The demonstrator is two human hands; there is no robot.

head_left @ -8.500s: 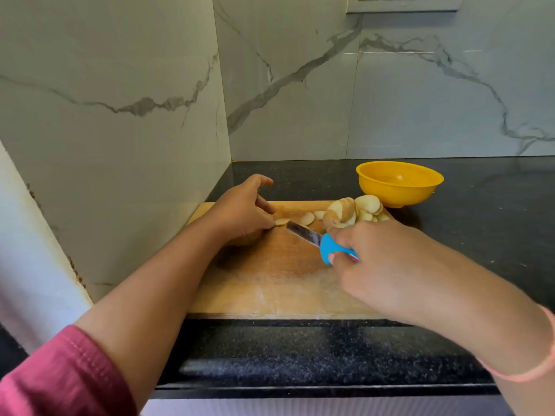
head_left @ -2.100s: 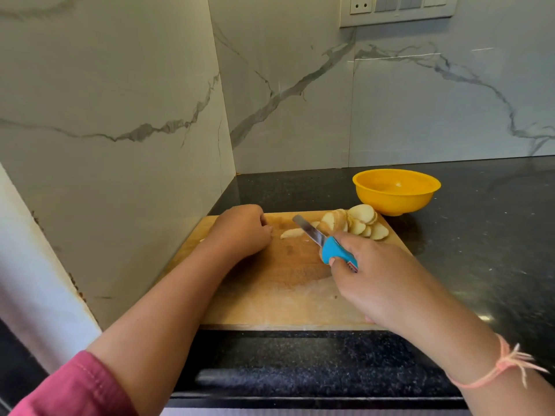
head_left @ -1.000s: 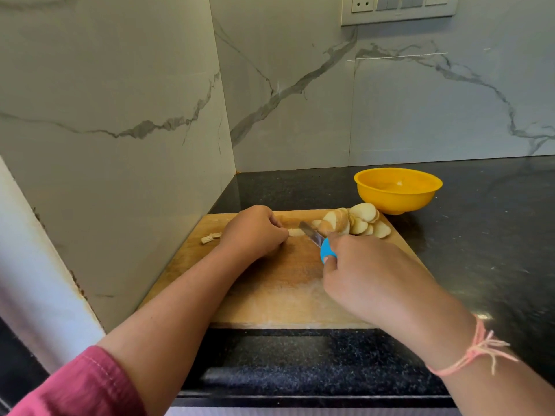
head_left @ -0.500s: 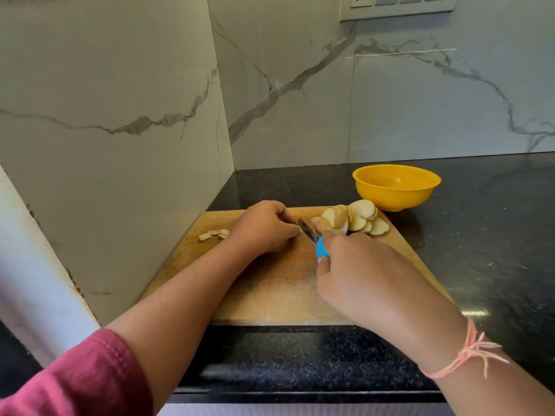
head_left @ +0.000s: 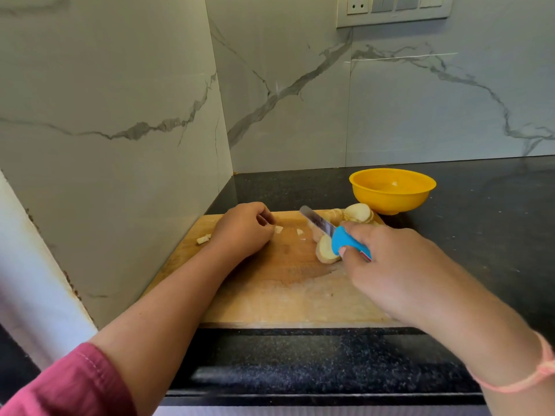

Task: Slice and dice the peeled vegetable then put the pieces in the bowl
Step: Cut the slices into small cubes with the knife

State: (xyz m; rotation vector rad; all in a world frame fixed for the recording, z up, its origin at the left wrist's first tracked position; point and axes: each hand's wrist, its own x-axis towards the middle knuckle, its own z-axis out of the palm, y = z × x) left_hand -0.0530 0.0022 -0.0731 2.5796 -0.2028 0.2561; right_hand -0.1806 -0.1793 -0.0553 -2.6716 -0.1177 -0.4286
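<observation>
A wooden cutting board (head_left: 270, 289) lies on the black counter. Pale round vegetable slices (head_left: 357, 212) are piled at its far right, and one slice (head_left: 325, 250) leans against the knife. My right hand (head_left: 387, 265) grips the blue-handled knife (head_left: 342, 240), whose blade points up and to the left. My left hand (head_left: 243, 229) rests on the board with curled fingers, next to a small cut piece (head_left: 68, 229); whether it holds anything is hidden. A yellow bowl (head_left: 392, 190) stands just behind the board's right corner.
A few small scraps (head_left: 203, 239) lie at the board's left edge near the marble side wall (head_left: 105, 130). The back wall carries a switch plate (head_left: 393, 9). Black counter (head_left: 486, 223) extends to the right. The counter's front edge runs below the board.
My right hand has pulled the knife right and toward me, dragging slices off the pile. My left hand has drawn back left, leaving small cut bits on the board.
</observation>
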